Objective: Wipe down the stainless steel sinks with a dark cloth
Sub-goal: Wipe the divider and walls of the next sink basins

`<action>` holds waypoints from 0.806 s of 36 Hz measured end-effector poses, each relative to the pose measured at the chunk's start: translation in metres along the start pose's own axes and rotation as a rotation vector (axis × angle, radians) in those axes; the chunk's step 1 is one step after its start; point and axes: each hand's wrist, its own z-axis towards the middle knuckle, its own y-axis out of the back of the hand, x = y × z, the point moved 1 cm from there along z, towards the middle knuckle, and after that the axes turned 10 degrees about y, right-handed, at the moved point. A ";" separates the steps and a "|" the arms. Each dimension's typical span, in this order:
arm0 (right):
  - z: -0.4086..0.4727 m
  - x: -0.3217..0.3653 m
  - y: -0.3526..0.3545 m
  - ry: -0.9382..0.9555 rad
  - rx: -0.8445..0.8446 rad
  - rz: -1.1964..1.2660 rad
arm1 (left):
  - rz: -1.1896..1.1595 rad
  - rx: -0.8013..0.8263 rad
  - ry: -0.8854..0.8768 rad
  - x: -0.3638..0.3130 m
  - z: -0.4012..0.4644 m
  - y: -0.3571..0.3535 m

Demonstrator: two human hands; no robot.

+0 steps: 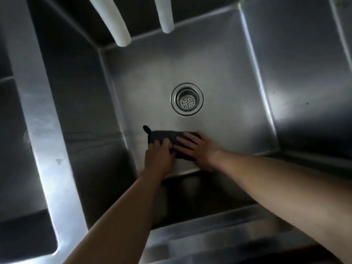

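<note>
Dark folded cloth (167,138); small loop.

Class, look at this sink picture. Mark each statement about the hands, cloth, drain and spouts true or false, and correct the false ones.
1. Both hands are on the dark cloth. True: left hand, right hand.
2. The cloth covers the drain. False: it lies nearer the person, apart from the drain.
3. Two white spouts hang above the basin's far edge. True.
4. The right hand is a closed fist. False: its fingers lie flat on the cloth.
</note>
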 end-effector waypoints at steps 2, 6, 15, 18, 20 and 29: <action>-0.002 -0.020 -0.001 -0.014 -0.081 -0.039 | -0.002 -0.083 -0.069 -0.005 0.011 0.008; -0.004 -0.065 0.023 -0.135 -0.163 -0.080 | 0.044 -0.276 -0.198 -0.033 0.047 0.032; -0.009 -0.085 0.040 -0.221 -0.208 0.056 | 0.219 -0.314 -0.331 -0.047 0.063 0.026; -0.015 -0.064 0.027 -0.161 -0.195 0.063 | 0.251 -0.313 -0.340 -0.026 0.039 0.024; -0.017 -0.050 0.019 -0.059 -0.133 0.021 | 0.275 -0.321 -0.372 -0.007 0.020 0.020; 0.029 0.006 0.020 0.194 -0.141 -0.105 | 0.268 0.168 0.237 0.020 -0.026 -0.014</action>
